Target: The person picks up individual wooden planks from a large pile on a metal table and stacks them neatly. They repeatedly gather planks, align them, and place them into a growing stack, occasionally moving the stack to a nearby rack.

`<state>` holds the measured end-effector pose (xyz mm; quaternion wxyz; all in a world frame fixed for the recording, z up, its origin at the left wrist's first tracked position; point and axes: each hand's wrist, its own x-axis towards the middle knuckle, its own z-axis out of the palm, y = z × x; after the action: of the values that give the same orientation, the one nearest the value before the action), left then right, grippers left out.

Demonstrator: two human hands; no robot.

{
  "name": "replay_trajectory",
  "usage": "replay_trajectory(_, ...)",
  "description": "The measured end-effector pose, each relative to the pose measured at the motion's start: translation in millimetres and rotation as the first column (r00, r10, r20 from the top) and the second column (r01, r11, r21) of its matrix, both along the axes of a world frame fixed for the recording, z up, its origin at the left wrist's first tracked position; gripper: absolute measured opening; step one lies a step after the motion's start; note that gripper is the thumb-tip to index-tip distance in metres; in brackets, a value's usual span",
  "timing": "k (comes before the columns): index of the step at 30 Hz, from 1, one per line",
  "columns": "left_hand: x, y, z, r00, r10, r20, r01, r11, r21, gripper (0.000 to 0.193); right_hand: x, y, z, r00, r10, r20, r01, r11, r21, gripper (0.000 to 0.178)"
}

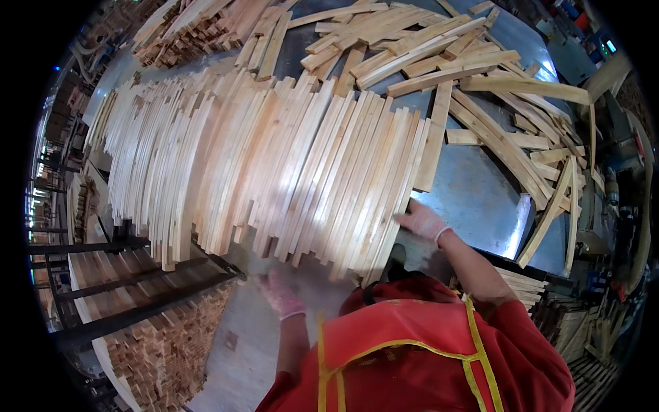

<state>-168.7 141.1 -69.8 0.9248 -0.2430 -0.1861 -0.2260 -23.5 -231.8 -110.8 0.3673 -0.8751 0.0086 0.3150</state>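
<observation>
A wide row of pale wooden slats (pixel 295 172) lies side by side on the metal table, their near ends uneven. My right hand (pixel 423 222), in a pale pinkish work glove, rests against the outer long side of the rightmost slat (pixel 406 196). Its fingers reach forward without wrapping round the wood. My left hand (pixel 280 294), gloved alike and somewhat blurred, hovers just short of the slats' near ends. The fingers of that hand are extended, and nothing shows in them.
Loose boards (pixel 473 75) lie crisscrossed over the far and right parts of the metal table (pixel 473 206). A heap of sticks (pixel 199 31) sits at the far left. Near left, stacked wood (pixel 165 336) stands behind dark metal bars (pixel 137 312). Machinery (pixel 604 206) lines the right.
</observation>
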Motion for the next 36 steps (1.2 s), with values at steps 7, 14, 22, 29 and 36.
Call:
replay_trajectory(7,-62.3,-95.3,-67.3,0.385,0.685,-0.619,0.658,0.266,0.704,0.067,-3.4,-56.8,10.1,0.705,-0.688,-0.173,0.669,0.565,0.483,0.037)
replay_trajectory(14,-81.2,-126.0,-104.7,0.604,0.641,-0.473,0.459,0.206,0.864,0.028,-32.8,-121.9,-21.7,0.741,-0.613,-0.274,0.651,0.556,0.518,0.062)
replay_trajectory(22,-80.9,-101.8,-129.1,0.717,0.639,-0.277,0.475,-0.157,0.866,0.045,20.5,-33.6,-10.6,0.952,-0.183,-0.245,0.274,0.867,0.416,0.091)
replay_trajectory(29,-39.7,-97.5,46.4,0.728,0.442,-0.524,0.541,0.099,0.835,0.091,28.7,-29.6,0.7,0.973,-0.12,-0.195,0.167,0.955,0.245,0.093)
replay_trajectory(36,112.6,-97.0,50.3,0.987,-0.023,-0.158,0.134,-0.423,0.896,0.087,18.2,-11.0,-19.0,0.977,-0.213,0.004,0.202,0.93,0.307,0.09)
